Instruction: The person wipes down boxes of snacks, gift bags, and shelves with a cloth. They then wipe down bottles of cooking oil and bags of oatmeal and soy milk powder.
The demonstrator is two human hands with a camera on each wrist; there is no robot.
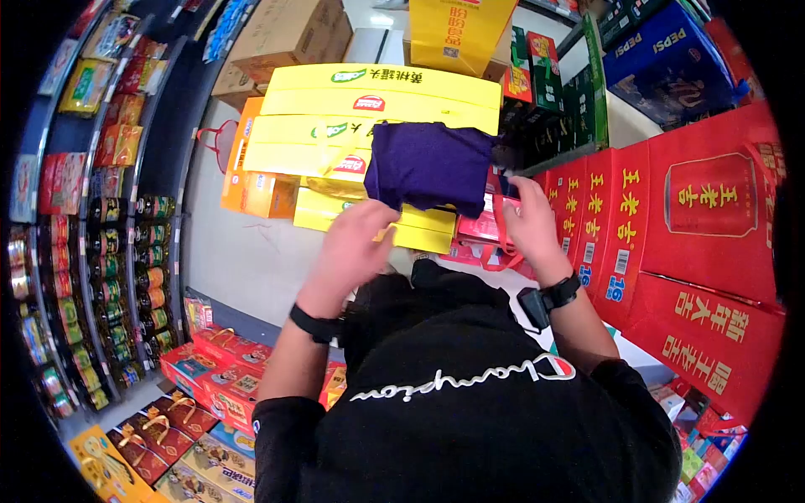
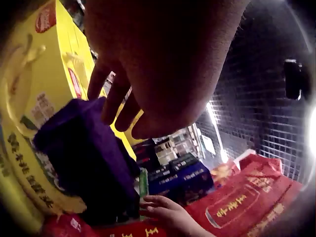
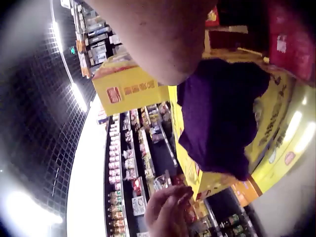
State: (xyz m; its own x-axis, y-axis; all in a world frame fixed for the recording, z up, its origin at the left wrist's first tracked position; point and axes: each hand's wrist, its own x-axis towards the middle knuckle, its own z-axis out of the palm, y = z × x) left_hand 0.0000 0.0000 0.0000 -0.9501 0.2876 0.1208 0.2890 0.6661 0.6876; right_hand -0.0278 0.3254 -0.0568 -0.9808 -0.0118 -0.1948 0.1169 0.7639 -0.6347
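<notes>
A dark purple cloth (image 1: 432, 166) lies draped over the yellow gift boxes (image 1: 293, 126), its near edge hanging down their side. My left hand (image 1: 356, 239) is by the cloth's near left corner, fingers loosely bent with nothing between them. Off the cloth's right side is my right hand (image 1: 530, 222), fingers relaxed and holding nothing. In the left wrist view, the left hand (image 2: 148, 74) hangs over the purple cloth (image 2: 89, 153) with its fingers spread downward. The right wrist view has the cloth (image 3: 219, 118) crumpled across the box top, partly behind the right hand (image 3: 168, 44).
Red drink cartons (image 1: 625, 218) are stacked close on the right, with a blue Pepsi box (image 1: 671, 67) behind. Shelves of jars (image 1: 151, 268) line the left. A yellow carton (image 1: 461, 33) and a brown cardboard box (image 1: 293, 38) stand beyond the stack. Red gift boxes (image 1: 218, 369) sit near left.
</notes>
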